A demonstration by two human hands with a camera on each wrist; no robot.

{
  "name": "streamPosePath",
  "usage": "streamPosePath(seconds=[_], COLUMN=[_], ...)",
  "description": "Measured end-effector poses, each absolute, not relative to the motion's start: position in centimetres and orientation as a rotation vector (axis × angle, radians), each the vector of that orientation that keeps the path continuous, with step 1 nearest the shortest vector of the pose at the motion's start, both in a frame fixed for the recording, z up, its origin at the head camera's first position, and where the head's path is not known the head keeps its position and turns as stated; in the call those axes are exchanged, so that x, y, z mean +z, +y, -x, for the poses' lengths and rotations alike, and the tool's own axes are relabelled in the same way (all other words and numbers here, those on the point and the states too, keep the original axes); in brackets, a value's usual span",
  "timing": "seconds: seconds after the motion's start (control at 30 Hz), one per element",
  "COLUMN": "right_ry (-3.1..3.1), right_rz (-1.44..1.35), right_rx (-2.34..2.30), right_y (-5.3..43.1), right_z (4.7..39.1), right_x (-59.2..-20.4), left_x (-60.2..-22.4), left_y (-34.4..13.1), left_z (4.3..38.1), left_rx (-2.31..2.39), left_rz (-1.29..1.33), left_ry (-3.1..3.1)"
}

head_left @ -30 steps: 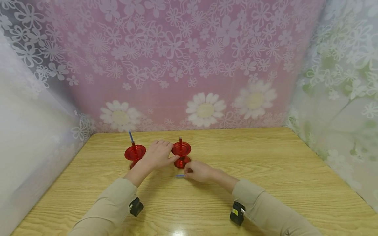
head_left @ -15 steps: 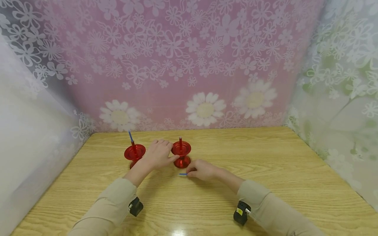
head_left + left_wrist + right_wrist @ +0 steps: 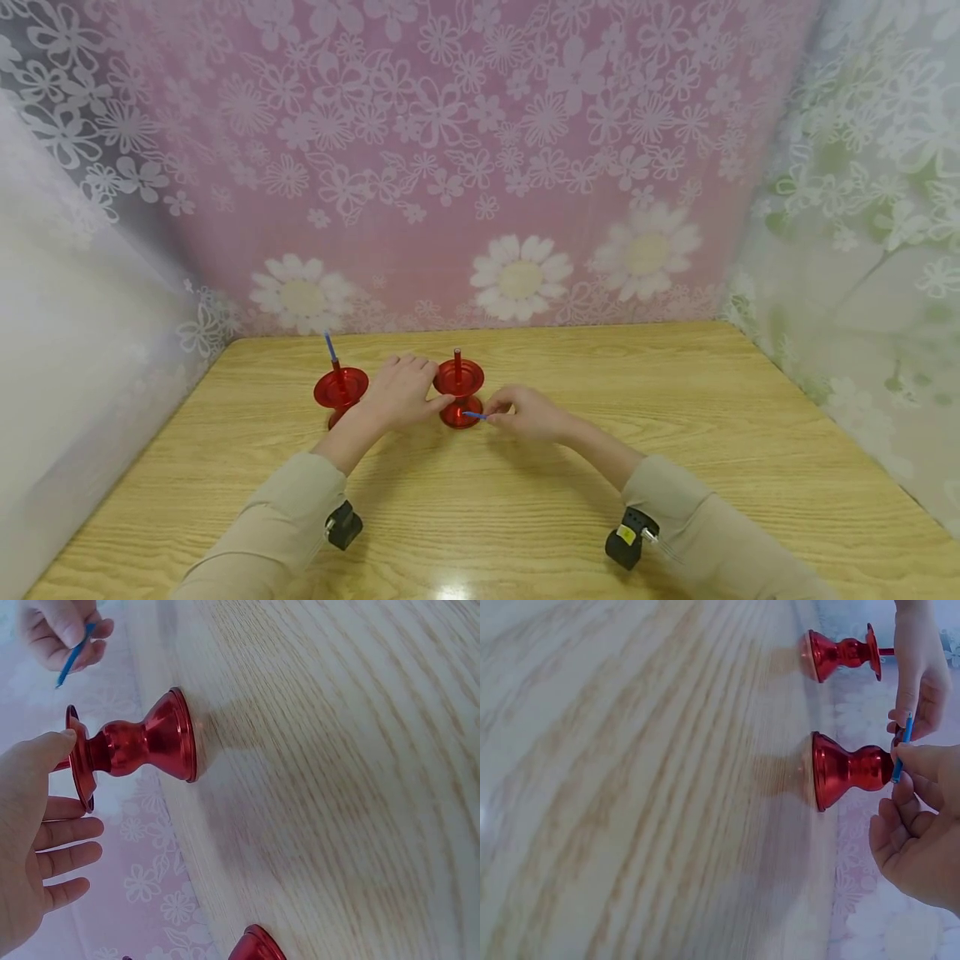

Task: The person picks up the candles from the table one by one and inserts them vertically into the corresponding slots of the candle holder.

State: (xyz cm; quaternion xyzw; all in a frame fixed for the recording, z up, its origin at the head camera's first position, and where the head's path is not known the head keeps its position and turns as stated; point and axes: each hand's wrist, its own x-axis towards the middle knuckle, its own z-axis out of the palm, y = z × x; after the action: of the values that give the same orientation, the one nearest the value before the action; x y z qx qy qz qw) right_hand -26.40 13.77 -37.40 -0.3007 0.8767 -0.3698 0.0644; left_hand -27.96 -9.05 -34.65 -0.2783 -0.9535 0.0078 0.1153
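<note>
In the head view, my left hand (image 3: pixel 401 393) holds the dish rim of an upright red metal candle holder (image 3: pixel 461 377). The left wrist view shows the thumb on that rim; the other fingers extend beside the dish. My right hand (image 3: pixel 528 414) pinches a thin blue stick (image 3: pixel 474 415) between thumb and fingertips. The stick is raised off the table, just right of the holder and below its dish level in the head view. A bare red tube stands up from the dish. A second red candle holder (image 3: pixel 342 387) stands to the left, with another blue stick (image 3: pixel 331 347) in its tube.
Both holders stand on a wood-grain table (image 3: pixel 480 517), well back from its near side. Behind it hangs a pink flowered backdrop (image 3: pixel 420 167). Pale flowered cloth borders the right side, and a whitish cloth the left. Each wrist wears a black camera.
The right hand has lifted the blue stick from table level and moved it up and slightly right, close to the holder's base in the head view. The left hand stays on the rim.
</note>
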Motion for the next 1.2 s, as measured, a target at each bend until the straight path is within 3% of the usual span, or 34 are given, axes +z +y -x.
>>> streamPosePath(seconds=[1.2], right_ry=[2.844], right_rz=[0.686], right_rx=[-1.478], right_y=[11.9], right_z=[28.8], right_x=[-32.7], left_x=[-34.5], left_y=[-9.3], left_z=[27.8], left_rx=[0.029], left_rz=[0.825], left_ry=[-2.811])
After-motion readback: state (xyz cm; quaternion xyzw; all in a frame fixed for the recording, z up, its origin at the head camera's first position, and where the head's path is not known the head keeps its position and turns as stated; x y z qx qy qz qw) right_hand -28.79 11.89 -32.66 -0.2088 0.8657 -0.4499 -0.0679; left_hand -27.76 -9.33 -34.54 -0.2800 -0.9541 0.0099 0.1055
